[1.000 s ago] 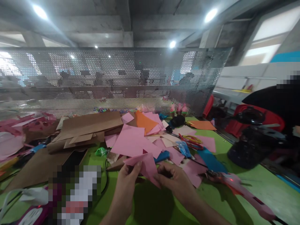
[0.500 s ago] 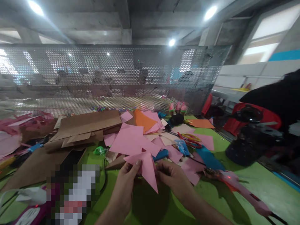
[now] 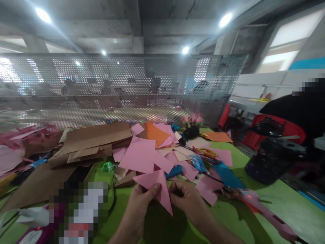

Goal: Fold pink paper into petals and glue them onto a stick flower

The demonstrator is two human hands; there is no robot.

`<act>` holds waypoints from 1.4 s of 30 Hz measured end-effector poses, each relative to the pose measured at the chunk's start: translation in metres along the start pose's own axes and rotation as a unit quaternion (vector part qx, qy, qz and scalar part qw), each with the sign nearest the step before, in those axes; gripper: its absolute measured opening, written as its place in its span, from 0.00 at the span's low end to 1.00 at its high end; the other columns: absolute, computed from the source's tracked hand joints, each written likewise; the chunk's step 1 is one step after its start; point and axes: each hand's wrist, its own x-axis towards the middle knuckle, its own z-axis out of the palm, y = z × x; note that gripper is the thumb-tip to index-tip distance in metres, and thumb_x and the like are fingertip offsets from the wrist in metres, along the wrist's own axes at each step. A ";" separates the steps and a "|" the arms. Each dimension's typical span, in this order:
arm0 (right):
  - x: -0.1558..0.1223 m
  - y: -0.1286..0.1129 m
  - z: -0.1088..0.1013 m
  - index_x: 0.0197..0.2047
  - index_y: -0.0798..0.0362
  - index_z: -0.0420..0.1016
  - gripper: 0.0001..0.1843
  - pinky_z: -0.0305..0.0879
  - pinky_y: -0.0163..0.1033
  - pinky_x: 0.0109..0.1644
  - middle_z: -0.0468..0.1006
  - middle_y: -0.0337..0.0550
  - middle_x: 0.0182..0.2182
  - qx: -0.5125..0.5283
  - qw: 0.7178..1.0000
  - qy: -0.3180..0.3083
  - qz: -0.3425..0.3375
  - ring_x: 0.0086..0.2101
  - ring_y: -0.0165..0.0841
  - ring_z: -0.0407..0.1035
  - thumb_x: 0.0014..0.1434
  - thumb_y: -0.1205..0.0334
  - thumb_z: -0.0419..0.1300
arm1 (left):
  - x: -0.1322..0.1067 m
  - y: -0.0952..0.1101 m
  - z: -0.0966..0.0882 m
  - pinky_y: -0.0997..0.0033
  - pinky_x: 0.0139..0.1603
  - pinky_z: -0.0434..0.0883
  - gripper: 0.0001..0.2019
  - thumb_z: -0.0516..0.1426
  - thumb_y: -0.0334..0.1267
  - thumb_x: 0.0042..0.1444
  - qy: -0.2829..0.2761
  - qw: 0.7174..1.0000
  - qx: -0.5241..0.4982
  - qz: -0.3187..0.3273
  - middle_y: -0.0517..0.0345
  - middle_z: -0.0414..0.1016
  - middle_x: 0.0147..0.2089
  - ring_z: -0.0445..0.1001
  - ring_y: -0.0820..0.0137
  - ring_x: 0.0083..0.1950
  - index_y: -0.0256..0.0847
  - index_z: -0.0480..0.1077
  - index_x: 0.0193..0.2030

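Note:
A piece of pink paper (image 3: pixel 150 179), folded to pointed corners, is held up over the green table. My left hand (image 3: pixel 139 203) grips it from the left, thumb lying across its face and fingers hidden behind. At the paper's right edge, my right hand (image 3: pixel 186 195) is closed, its thumb and curled fingers pinching there; the exact contact is partly hidden. Just beyond the hands lie a flat pink sheet (image 3: pixel 139 154) and a small blue piece (image 3: pixel 175 172). To the right rests a pink glue gun (image 3: pixel 264 203) with a red light on.
Brown cardboard (image 3: pixel 93 137) is stacked at the left. Scissors (image 3: pixel 207 153) with red and yellow handles lie among paper scraps. A purple power strip (image 3: pixel 33 234) stands near left, a dark bin (image 3: pixel 264 162) right. A perforated metal screen (image 3: pixel 122 88) closes off the back.
The left thumb has slid right, further onto the paper's face. The folded paper sits slightly lower in view, and the camera has tilted a little upward.

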 end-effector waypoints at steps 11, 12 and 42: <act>-0.005 -0.011 0.000 0.26 0.51 0.69 0.21 0.55 0.35 0.31 0.71 0.36 0.24 -0.022 0.999 -0.027 -0.025 0.28 0.32 0.63 0.63 0.45 0.55 | 0.001 0.003 0.000 0.71 0.37 0.72 0.21 0.73 0.46 0.37 0.049 0.996 0.035 0.059 0.52 0.82 0.31 0.77 0.66 0.32 0.34 0.79 0.35; -0.005 -0.011 0.000 0.27 0.51 0.70 0.20 0.53 0.35 0.30 0.71 0.36 0.24 -0.039 0.999 -0.029 -0.021 0.27 0.32 0.62 0.60 0.44 0.58 | 0.000 0.004 0.000 0.71 0.36 0.72 0.20 0.72 0.46 0.38 0.054 0.995 0.042 0.072 0.53 0.81 0.31 0.77 0.67 0.32 0.34 0.79 0.34; 0.004 -0.007 -0.008 0.32 0.53 0.75 0.13 0.62 0.40 0.37 0.76 0.41 0.29 0.076 0.997 0.033 -0.004 0.33 0.37 0.68 0.57 0.51 0.64 | -0.015 0.004 0.011 0.70 0.41 0.68 0.10 0.60 0.39 0.54 -0.144 0.963 0.209 0.085 0.52 0.81 0.39 0.75 0.61 0.40 0.38 0.78 0.40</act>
